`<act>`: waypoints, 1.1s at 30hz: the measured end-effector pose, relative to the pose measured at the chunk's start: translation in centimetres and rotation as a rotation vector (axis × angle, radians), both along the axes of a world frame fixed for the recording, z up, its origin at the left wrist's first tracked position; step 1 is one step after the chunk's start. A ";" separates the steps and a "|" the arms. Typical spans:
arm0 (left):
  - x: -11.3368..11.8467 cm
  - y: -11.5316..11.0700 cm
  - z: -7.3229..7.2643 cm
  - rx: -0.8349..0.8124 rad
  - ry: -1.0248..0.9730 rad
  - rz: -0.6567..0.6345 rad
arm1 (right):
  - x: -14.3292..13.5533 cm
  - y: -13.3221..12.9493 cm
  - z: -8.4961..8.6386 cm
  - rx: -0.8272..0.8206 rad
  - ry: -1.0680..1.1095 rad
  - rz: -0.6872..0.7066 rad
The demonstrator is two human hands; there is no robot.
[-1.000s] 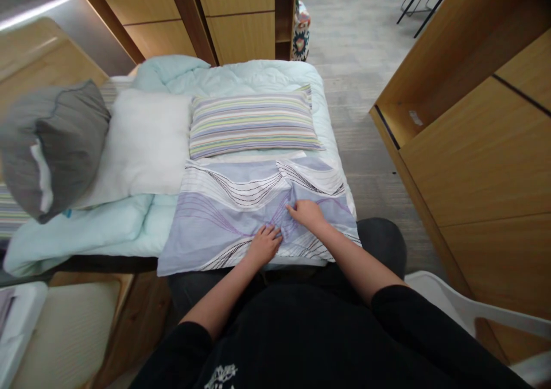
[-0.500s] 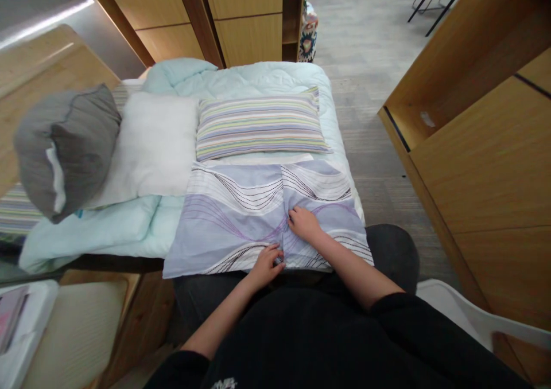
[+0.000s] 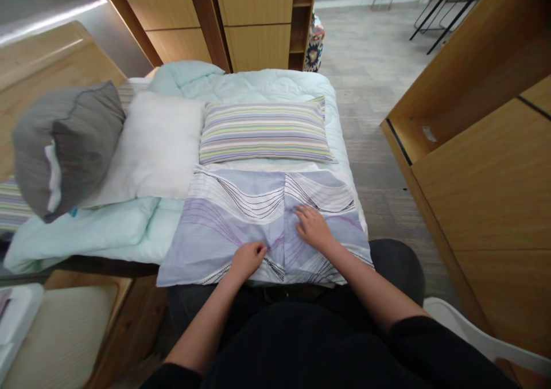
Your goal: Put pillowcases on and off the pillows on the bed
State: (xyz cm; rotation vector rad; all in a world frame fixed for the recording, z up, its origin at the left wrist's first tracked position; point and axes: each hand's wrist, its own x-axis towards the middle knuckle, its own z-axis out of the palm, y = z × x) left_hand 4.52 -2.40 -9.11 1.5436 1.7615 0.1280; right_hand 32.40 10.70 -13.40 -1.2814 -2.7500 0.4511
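A lavender and white pillowcase (image 3: 224, 205) with wavy dotted lines lies spread at the bed's near edge, with a seam down its middle. My right hand (image 3: 313, 226) rests on it just right of the seam, fingers spread. To the left of the seam, my left hand (image 3: 248, 259) is closed with its fingertips together at the cloth; whatever it may pinch is too small to make out. Beyond the pillowcase lies a striped pillow (image 3: 267, 131).
A fluffy white cushion (image 3: 166, 142) and a grey pillow (image 3: 73, 142) are on the left of the mint quilt (image 3: 275, 82). Wooden cabinets (image 3: 258, 45) stand behind, another cabinet (image 3: 486, 188) at right. A white chair (image 3: 465, 323) is at lower right.
My left hand has moved left, away from the seam, and its fingers have closed. My right hand has shifted slightly right with its fingers spread. The cloth at the seam lies flatter.
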 end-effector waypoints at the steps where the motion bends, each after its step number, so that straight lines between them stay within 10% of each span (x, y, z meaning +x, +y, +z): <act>1: -1.1 0.7 -0.2 -0.032 0.014 0.041 | 0.0 -0.2 -0.3 0.009 0.007 -0.012; 8: -5.2 4.7 -5.1 -0.423 -0.166 0.143 | -0.2 1.7 -1.3 -0.154 0.067 -0.020; 15: -5.1 6.6 -7.9 -0.505 -0.193 0.211 | 6.2 18.2 5.4 0.068 0.074 -0.522; 20: -5.0 6.6 -7.8 -0.479 -0.161 0.230 | 7.2 25.6 7.0 0.138 -0.096 -0.666; 27: -4.9 6.6 -7.4 -0.472 -0.144 0.249 | 4.7 27.0 8.9 0.045 0.052 -0.611; 33: -5.1 6.7 -7.3 -0.443 -0.170 0.254 | -0.1 25.4 16.1 -0.043 0.465 -0.556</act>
